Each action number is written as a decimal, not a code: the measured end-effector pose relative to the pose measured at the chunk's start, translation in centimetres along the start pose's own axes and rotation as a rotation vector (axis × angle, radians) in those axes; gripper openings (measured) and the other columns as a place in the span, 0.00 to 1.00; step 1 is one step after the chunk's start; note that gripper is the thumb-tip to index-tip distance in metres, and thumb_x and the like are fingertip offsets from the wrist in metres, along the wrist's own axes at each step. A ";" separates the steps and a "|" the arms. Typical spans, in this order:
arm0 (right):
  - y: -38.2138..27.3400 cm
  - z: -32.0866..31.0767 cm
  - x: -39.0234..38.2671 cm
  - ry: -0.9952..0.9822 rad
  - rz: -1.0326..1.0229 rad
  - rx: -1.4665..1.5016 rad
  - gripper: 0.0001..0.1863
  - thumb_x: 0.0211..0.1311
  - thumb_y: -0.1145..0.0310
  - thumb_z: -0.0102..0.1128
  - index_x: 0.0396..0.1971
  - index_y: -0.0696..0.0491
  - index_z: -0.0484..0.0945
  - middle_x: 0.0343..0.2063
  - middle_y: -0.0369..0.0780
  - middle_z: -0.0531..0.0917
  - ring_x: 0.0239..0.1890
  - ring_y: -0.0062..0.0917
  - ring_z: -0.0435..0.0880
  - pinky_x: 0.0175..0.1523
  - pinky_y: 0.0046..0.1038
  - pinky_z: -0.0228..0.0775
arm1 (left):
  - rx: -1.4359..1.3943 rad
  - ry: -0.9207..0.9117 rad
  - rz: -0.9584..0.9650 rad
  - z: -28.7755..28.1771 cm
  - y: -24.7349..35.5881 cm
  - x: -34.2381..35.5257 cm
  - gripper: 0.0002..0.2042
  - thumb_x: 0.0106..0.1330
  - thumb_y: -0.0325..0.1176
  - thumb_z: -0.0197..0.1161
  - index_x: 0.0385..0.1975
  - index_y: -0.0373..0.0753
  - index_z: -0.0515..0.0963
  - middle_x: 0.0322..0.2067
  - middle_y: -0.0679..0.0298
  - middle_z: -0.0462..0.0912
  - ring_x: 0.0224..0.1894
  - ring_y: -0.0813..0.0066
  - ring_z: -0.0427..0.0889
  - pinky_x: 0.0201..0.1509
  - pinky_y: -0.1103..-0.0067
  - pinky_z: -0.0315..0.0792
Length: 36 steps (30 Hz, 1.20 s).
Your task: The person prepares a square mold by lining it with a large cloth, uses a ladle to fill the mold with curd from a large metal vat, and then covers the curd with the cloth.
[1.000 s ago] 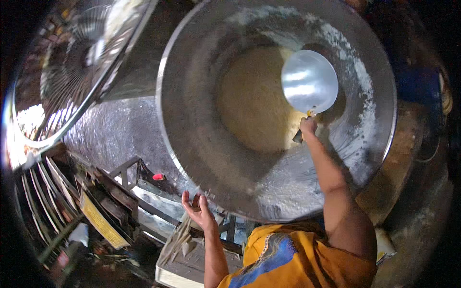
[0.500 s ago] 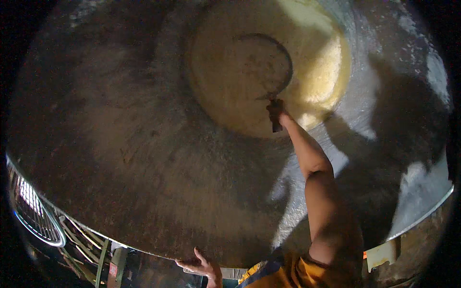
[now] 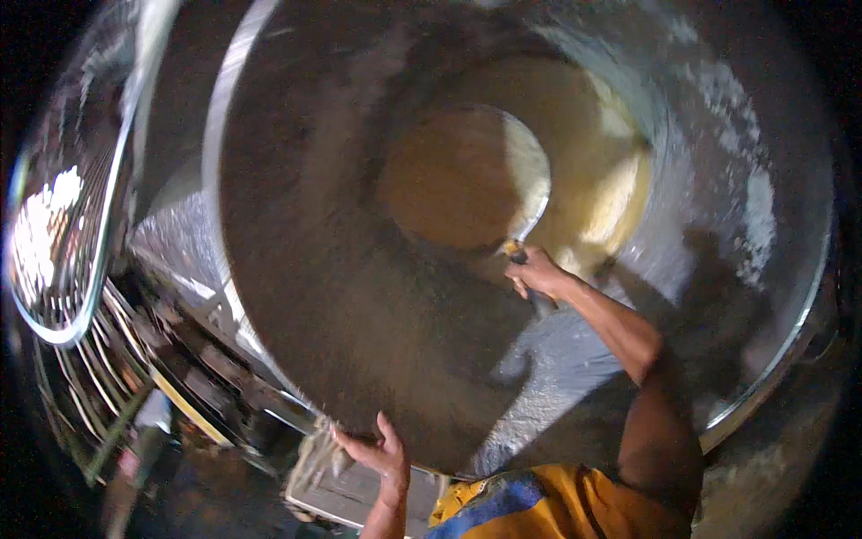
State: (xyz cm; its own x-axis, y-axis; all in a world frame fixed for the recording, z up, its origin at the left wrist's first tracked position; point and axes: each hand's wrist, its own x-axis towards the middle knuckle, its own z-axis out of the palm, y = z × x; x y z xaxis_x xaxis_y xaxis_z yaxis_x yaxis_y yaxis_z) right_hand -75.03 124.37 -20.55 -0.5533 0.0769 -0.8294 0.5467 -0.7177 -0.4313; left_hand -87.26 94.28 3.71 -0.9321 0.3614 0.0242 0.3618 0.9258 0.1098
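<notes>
A large round ladle (image 3: pixel 462 180) hangs over the inside of a wide metal vat (image 3: pixel 359 341). My right hand (image 3: pixel 537 273) is wrapped around its dark handle, just below the bowl. The ladle's wide face looks brown and shaded, with a bright strip along its right edge; whether it holds anything is unclear. Beyond and to its right, pale yellow liquid (image 3: pixel 620 198) lies in the bottom of the vat. My left hand (image 3: pixel 377 452) is at the vat's near rim, thumb raised and fingers stretched out, holding nothing.
Left of the vat stands a rack or basket of curved metal bars (image 3: pixel 63 251), brightly lit. Below it lie several long sticks or slats (image 3: pixel 99 359). A pale boxy thing (image 3: pixel 337 490) sits under the near rim. The vat wall (image 3: pixel 759 216) carries whitish residue on the right.
My right hand has raised the ladle out of the liquid, bringing its whole face into view. The view has swung, showing more of the vat's left rim. My left hand stays near the rim.
</notes>
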 end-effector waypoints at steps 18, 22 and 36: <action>-16.3 30.7 -37.9 0.164 0.274 -1.198 0.07 0.57 0.76 0.53 0.35 0.60 0.71 0.18 0.37 0.74 0.19 0.21 0.75 0.23 0.28 0.71 | -1.343 0.017 -0.489 -0.3 -12.1 -5.5 0.18 0.59 0.33 0.60 0.46 0.31 0.70 0.42 0.53 0.71 0.41 0.64 0.76 0.45 0.72 0.70; -13.1 39.0 -36.8 -0.184 0.308 -1.318 0.09 0.56 0.72 0.57 0.33 0.61 0.71 0.20 0.37 0.76 0.20 0.21 0.75 0.26 0.26 0.70 | -1.013 0.076 -0.633 -0.4 -17.4 -11.3 0.21 0.58 0.34 0.60 0.49 0.32 0.68 0.43 0.52 0.70 0.39 0.61 0.75 0.43 0.70 0.71; 27.3 73.0 -33.3 -1.167 0.616 -1.588 0.11 0.58 0.68 0.54 0.19 0.58 0.72 0.13 0.36 0.74 0.16 0.22 0.75 0.22 0.24 0.67 | -2.377 1.632 -1.037 -6.9 -33.4 -10.4 0.40 0.58 0.45 0.67 0.64 0.32 0.52 0.62 0.56 0.57 0.67 0.57 0.54 0.69 0.61 0.47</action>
State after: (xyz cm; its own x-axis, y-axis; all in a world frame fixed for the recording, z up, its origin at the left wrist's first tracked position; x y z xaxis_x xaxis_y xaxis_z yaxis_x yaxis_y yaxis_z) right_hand -87.59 51.70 21.24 0.1736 -0.7280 -0.6633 0.3705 0.6723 -0.6409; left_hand -89.76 58.80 6.61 -0.4905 -0.6602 -0.5688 0.5816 -0.7340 0.3506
